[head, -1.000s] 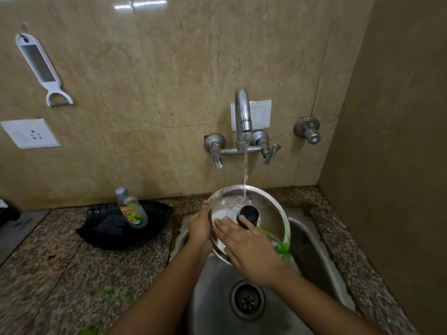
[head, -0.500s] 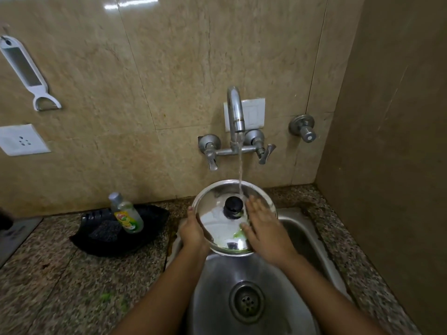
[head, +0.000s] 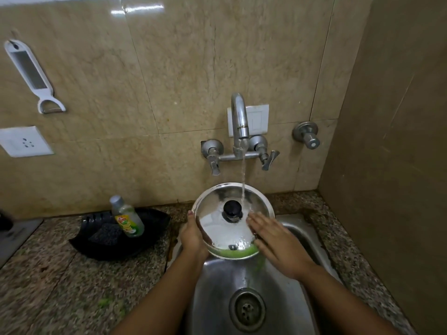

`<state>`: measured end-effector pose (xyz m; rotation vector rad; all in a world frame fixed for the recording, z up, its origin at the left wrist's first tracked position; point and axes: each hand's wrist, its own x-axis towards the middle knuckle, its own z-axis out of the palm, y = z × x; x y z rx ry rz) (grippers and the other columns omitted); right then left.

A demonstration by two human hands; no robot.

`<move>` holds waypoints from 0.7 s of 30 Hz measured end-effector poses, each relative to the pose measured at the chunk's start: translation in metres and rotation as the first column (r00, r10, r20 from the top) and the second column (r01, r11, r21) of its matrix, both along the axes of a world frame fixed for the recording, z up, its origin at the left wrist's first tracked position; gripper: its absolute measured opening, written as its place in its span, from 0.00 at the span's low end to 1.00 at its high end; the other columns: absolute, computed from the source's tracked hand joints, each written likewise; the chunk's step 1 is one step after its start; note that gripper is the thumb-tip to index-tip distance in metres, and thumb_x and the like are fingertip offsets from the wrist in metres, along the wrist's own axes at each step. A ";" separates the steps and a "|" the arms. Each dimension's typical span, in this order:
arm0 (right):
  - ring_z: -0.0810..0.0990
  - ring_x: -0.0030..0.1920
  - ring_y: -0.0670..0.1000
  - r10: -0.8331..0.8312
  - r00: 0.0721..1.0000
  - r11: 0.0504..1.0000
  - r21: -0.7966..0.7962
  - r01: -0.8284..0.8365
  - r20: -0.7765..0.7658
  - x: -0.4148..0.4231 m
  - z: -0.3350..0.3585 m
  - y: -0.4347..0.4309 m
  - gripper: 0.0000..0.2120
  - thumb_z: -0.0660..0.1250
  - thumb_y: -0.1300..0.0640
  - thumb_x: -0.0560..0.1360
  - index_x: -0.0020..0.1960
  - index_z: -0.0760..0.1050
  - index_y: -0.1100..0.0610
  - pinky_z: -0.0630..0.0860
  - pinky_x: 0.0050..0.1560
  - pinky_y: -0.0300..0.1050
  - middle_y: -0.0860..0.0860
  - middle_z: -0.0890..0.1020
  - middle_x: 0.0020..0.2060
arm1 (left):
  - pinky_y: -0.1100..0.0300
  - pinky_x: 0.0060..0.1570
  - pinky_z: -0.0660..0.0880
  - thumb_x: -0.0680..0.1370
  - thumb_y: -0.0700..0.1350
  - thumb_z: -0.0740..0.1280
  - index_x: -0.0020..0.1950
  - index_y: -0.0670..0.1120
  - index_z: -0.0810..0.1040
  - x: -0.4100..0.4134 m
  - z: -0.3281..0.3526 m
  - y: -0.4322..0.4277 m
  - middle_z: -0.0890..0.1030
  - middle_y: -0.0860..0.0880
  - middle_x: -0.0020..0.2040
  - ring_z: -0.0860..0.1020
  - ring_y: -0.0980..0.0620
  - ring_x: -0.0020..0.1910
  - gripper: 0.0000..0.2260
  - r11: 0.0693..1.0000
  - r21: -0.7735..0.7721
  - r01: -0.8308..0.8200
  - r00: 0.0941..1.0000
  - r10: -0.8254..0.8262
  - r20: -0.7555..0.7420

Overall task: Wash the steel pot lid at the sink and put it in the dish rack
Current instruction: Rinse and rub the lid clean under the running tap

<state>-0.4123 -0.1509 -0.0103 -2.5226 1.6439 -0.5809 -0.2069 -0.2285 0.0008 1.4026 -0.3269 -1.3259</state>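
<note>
The steel pot lid (head: 217, 209) with a black knob (head: 232, 208) is tilted over the steel sink (head: 215, 286), under running water from the tap (head: 240, 122). Green residue collects along the lid's lower rim. My left hand (head: 193, 235) grips the lid's left edge. My right hand (head: 275, 240) lies flat with fingers spread against the lid's right side, rubbing it. No dish rack is in view.
A black tray (head: 150, 235) on the granite counter left of the sink holds a dish soap bottle (head: 127, 217) and a dark scrubber (head: 106, 234). A side wall stands close on the right. A peeler (head: 31, 73) and a socket (head: 24, 141) are on the back wall.
My right hand has slid from the lid's lower front, around the knob, to its right side. The lid has tilted more upright under the stream, and green residue has gathered at its lower rim.
</note>
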 end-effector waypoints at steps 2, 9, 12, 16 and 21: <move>0.56 0.76 0.45 -0.001 0.999 0.999 -0.042 0.000 -0.036 -0.002 0.001 0.004 0.24 0.52 0.49 0.81 0.76 0.57 0.48 0.61 0.74 0.51 0.44 0.59 0.75 | 0.48 0.47 0.76 0.79 0.55 0.61 0.56 0.38 0.75 -0.005 0.001 0.002 0.80 0.41 0.45 0.79 0.40 0.47 0.20 1.000 0.003 -0.001 0.999 0.001 -0.042; 0.71 0.70 0.51 0.032 0.951 0.990 -0.118 -0.072 -0.308 0.070 0.020 -0.029 0.23 0.54 0.51 0.77 0.70 0.70 0.56 0.55 0.73 0.47 0.52 0.75 0.68 | 0.51 0.54 0.77 0.79 0.58 0.60 0.56 0.37 0.80 -0.025 -0.014 0.008 0.83 0.37 0.54 0.82 0.41 0.51 0.24 0.984 -0.046 0.173 0.983 -0.175 -0.049; 0.62 0.74 0.55 -0.246 0.894 0.965 -0.007 0.262 -0.373 0.074 0.039 -0.050 0.25 0.53 0.54 0.80 0.76 0.59 0.59 0.51 0.75 0.53 0.56 0.65 0.74 | 0.45 0.55 0.78 0.78 0.57 0.61 0.53 0.39 0.81 -0.029 -0.014 0.009 0.85 0.38 0.48 0.83 0.39 0.49 0.22 0.981 -0.059 0.187 0.982 -0.189 -0.021; 0.64 0.73 0.59 -0.281 0.890 0.957 -0.040 0.286 -0.359 0.085 0.044 -0.045 0.25 0.52 0.54 0.79 0.74 0.60 0.61 0.57 0.72 0.57 0.60 0.67 0.73 | 0.45 0.55 0.78 0.79 0.56 0.61 0.52 0.39 0.82 -0.028 -0.010 0.002 0.85 0.38 0.49 0.83 0.39 0.50 0.21 0.977 -0.070 0.203 0.979 -0.204 -0.005; 0.73 0.68 0.50 0.036 0.974 0.998 -0.043 -0.047 -0.226 0.076 0.014 -0.023 0.25 0.52 0.49 0.76 0.69 0.71 0.55 0.69 0.68 0.50 0.51 0.76 0.67 | 0.47 0.58 0.77 0.77 0.59 0.62 0.53 0.37 0.81 -0.020 -0.014 0.001 0.84 0.37 0.51 0.83 0.40 0.51 0.25 0.980 -0.052 0.190 0.978 -0.194 -0.073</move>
